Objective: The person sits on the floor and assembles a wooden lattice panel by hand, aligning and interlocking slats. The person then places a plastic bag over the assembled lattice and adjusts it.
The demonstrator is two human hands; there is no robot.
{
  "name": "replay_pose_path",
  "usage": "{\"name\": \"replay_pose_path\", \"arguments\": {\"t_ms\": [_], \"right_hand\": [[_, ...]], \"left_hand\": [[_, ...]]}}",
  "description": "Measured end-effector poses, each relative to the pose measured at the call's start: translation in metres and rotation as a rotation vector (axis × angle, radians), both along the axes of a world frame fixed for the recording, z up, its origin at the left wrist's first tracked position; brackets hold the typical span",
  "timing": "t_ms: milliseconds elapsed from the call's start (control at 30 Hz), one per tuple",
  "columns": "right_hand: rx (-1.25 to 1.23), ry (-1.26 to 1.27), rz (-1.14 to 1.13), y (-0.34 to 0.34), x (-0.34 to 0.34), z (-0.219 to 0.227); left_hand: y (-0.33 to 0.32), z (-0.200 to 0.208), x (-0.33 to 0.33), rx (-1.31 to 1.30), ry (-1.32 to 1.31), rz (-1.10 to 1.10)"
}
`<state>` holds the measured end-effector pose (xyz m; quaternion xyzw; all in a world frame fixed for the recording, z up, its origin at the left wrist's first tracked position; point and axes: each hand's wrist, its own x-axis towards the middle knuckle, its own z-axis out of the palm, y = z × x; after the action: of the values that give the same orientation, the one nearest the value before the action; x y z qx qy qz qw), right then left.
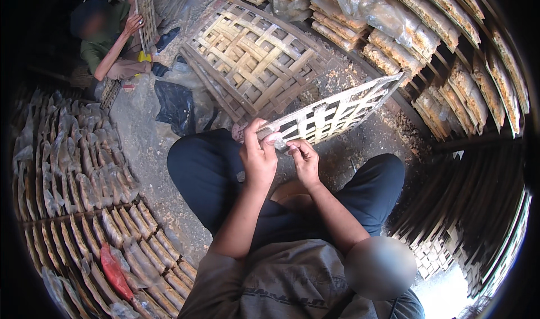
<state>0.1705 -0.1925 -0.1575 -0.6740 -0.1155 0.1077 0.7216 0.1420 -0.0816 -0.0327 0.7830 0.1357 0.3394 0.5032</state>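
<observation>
A slatted woven bamboo tray stands tilted on its edge in front of me, rising toward the right. My left hand is closed at the tray's near left corner, with its fingers against the frame. Close beside it, my right hand is pinched on a small whitish piece of clear plastic, which lies between the two hands. The left thumb is close to this plastic; whether it touches cannot be made out. My fingers partly hide the tray's corner.
More woven bamboo trays lie stacked ahead. Racks with plastic-covered slabs stand left, and shelves of similar slabs at the far right. Dark stacked trays stand near right. Another person holds a woven tray at far left.
</observation>
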Motion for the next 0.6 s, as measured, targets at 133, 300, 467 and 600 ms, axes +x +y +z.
{"name": "replay_pose_path", "arguments": {"t_ms": [133,300,467,600], "right_hand": [[0.083,0.058,0.058,0.001,0.001,0.008],[0.208,0.22,0.085,0.006,-0.002,0.016],[0.214,0.257,0.108,0.011,-0.002,0.021],[0.519,0.68,0.021,0.007,-0.005,0.04]], "left_hand": [[0.0,0.002,0.004,-0.003,-0.009,0.006],[0.002,0.0,0.005,0.048,0.012,0.035],[0.003,0.005,0.005,0.014,0.042,-0.007],[0.003,0.004,0.006,0.051,0.018,0.033]]}}
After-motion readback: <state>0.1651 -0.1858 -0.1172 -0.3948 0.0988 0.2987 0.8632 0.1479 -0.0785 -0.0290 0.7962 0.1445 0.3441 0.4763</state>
